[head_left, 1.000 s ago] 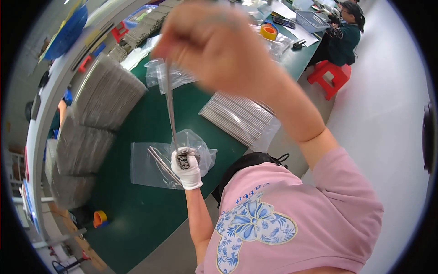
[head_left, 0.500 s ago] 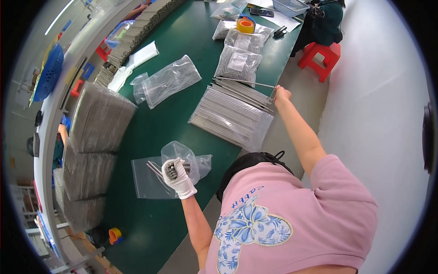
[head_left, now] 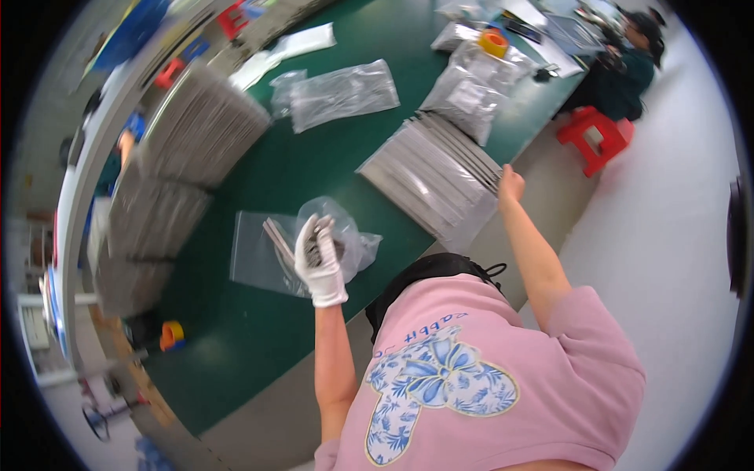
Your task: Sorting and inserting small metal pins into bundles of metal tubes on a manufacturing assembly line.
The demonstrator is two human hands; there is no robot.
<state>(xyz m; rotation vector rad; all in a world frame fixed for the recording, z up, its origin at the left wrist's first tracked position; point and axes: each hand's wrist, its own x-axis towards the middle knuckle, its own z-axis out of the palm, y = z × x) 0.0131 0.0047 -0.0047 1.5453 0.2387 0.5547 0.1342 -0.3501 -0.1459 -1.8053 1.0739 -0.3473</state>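
While the gloved left hand [head_left: 318, 259] at frame centre curled its fingers around thin grey strips over a clear plastic bag [head_left: 267, 255] on the green table [head_left: 236, 345], the bare right hand [head_left: 510, 184] closed loosely on the grey stack [head_left: 432, 177] upper right.

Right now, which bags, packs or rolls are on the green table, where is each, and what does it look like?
Flat clear plastic bag: under the gloved left hand, holding thin metal strips.
Crumpled clear plastic bag: just right of that hand.
Long clear bag with grey contents: far middle of the table.
Silvery grey pouches: far right, piled.
Stack of flat grey strips: table edge, by the bare right hand.
Orange tape roll: far right end.
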